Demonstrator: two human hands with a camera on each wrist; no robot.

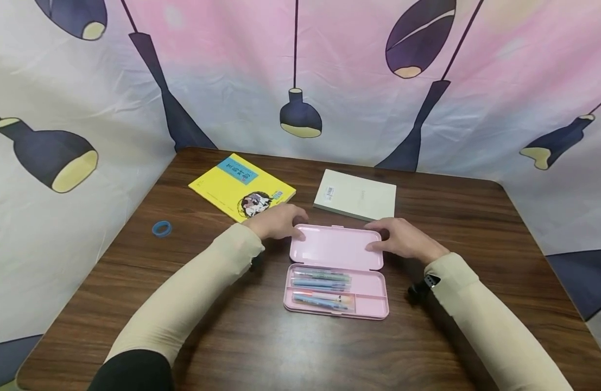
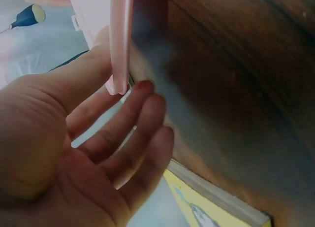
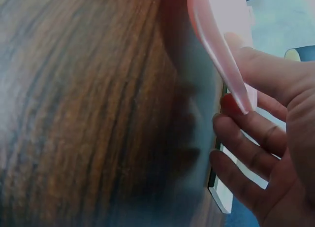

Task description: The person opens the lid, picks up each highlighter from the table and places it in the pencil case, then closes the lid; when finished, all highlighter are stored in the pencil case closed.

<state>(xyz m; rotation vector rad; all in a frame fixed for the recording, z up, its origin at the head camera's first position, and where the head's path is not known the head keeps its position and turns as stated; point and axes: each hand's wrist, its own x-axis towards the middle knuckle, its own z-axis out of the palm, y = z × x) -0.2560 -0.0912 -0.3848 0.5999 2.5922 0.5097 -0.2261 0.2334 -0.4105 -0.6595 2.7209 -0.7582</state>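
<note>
A pink pencil case (image 1: 371, 306) lies unfolded in the head view, its lid (image 1: 335, 247) raised on the far side. Both hands hold this lid by its outer corners. My left hand (image 1: 277, 221) pinches the left corner, thumb on the inner face and fingers behind, as the left wrist view also shows of the lid edge (image 2: 120, 40). At the right corner my right hand (image 1: 403, 238) grips likewise; the lid edge (image 3: 219, 52) passes between thumb and fingers. Several pens (image 1: 321, 284) in clear sleeves lie in the left part of the base's two compartments.
A yellow book (image 1: 217, 187) lies behind the left hand, and a pale notebook (image 1: 361, 195) lies behind the lid. To the left on the brown wooden table (image 1: 222, 342) is a blue tape ring (image 1: 162, 228). A printed cloth (image 1: 241, 70) hangs behind the table.
</note>
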